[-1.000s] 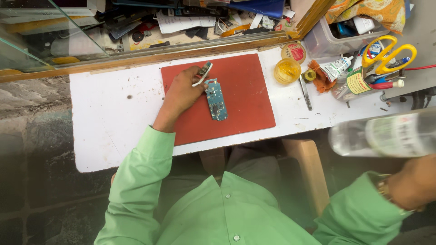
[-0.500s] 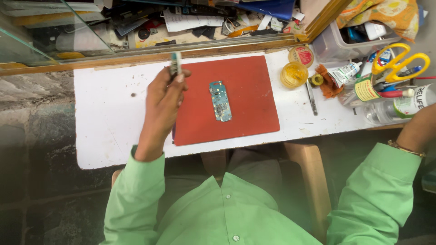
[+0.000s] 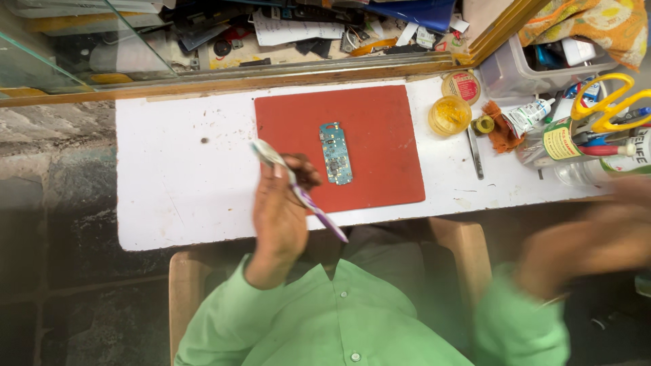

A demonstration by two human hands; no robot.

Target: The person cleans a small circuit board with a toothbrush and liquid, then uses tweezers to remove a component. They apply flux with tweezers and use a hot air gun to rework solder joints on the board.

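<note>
My left hand [image 3: 281, 210] grips a toothbrush [image 3: 298, 193] with a purple handle, its bristle head pointing up and left over the white tabletop [image 3: 183, 169]. A small blue-green circuit board [image 3: 336, 152] lies flat on the red mat [image 3: 380, 129], just right of that hand and not touched. My right hand [image 3: 586, 244] is a blur low at the right, off the table's front edge; I cannot make out its fingers or anything in them.
A yellow paste pot [image 3: 449, 115] and its lid [image 3: 463, 87] sit right of the mat, with metal tweezers [image 3: 475, 152] beside. Bottles, a tube and yellow scissors [image 3: 607, 102] crowd the right end. A cluttered glass case [image 3: 271, 30] runs along the back.
My left hand has pulled back toward me with the brush, away from the board. The clear bottle my right hand held now lies at the table's right end, and that hand swung down.
</note>
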